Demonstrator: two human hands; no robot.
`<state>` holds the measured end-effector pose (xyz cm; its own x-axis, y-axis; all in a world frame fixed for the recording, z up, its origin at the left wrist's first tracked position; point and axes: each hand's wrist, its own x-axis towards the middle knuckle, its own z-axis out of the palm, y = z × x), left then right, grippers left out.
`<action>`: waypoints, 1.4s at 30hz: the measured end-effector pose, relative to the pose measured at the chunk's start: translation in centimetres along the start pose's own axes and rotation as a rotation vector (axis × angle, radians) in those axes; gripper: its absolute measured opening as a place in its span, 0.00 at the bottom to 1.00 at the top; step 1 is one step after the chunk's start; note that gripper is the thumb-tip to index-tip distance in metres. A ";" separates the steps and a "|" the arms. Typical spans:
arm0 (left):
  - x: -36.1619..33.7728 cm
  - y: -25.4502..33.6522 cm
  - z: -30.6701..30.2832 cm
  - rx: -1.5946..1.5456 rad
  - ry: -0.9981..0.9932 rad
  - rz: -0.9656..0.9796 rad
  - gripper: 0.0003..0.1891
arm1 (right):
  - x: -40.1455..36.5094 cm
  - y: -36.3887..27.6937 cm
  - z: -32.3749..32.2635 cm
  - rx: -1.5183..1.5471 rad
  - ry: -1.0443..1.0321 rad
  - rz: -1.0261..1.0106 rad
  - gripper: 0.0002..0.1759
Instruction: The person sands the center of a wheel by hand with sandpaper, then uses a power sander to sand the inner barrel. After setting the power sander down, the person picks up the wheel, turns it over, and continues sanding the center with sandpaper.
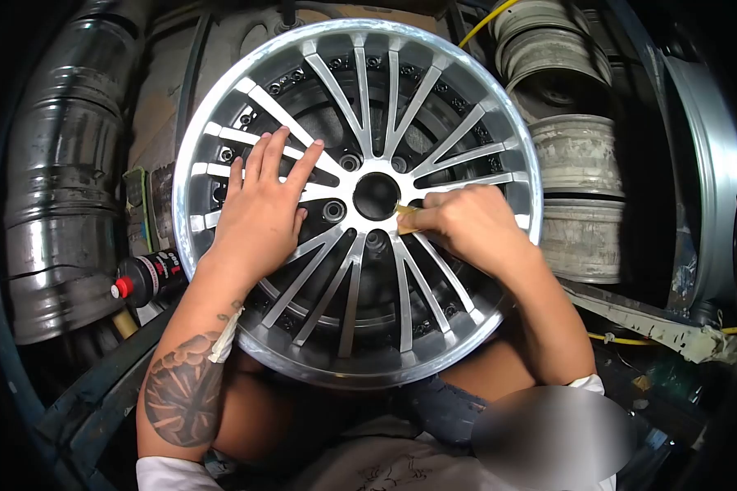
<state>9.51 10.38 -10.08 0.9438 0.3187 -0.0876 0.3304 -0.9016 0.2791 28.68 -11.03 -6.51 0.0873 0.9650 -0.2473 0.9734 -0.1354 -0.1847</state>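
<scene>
- Your left hand (pixel 258 209) lies flat on the spokes of the alloy wheel (pixel 367 90), left of the hub; the fingers are straight and slightly fanned, pointing up and away from you, with nothing gripped
- Your right hand (pixel 467 225) is curled, thumb and fingertips pinching a small tan piece (pixel 405 214) against the wheel face, right at the edge of the centre bore (pixel 376 196)
- The wheel sits face-up on your lap and fills the middle of the view, its near lip over your thighs and its far lip almost at the top of the frame
- Writing: the spray can (pixel 149 277) with the red cap, lying just beside the wheel's left lip, has white lettering on a black label, but it is too blurred to read; any marks on the wheel face cannot be made out
- Left edge: beyond the can stands a ribbed metal duct (pixel 61 180), so you have only a narrow strip between it and the lip
- Right edge: a pile of stacked rims (pixel 577 188) stands near the wheel's right lip, with a dark gap between them
- A yellow cable (pixel 483 20) runs past the upper right, apart from the wheel
- The freest room is over the wheel face itself, between your two hands and above the hub
</scene>
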 end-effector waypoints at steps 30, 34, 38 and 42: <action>-0.1 -0.9 -0.1 0.006 0.053 0.039 0.44 | 1.2 -2.5 1.2 -0.186 0.198 0.200 0.09; -0.1 -0.9 0.1 -0.003 0.049 0.033 0.44 | 1.8 -2.5 1.5 -0.165 0.189 0.262 0.09; -0.1 -0.9 0.0 0.011 0.067 0.021 0.43 | 2.7 -2.9 1.5 -0.200 0.238 0.226 0.11; 0.3 -0.7 0.2 0.014 0.045 0.010 0.42 | 2.1 -2.5 1.7 -0.186 0.231 0.234 0.14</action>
<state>9.52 11.07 -10.49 0.9459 0.3217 -0.0417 0.3209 -0.9089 0.2663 26.11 -9.06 -8.21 0.3365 0.9409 -0.0376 0.9415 -0.3354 0.0327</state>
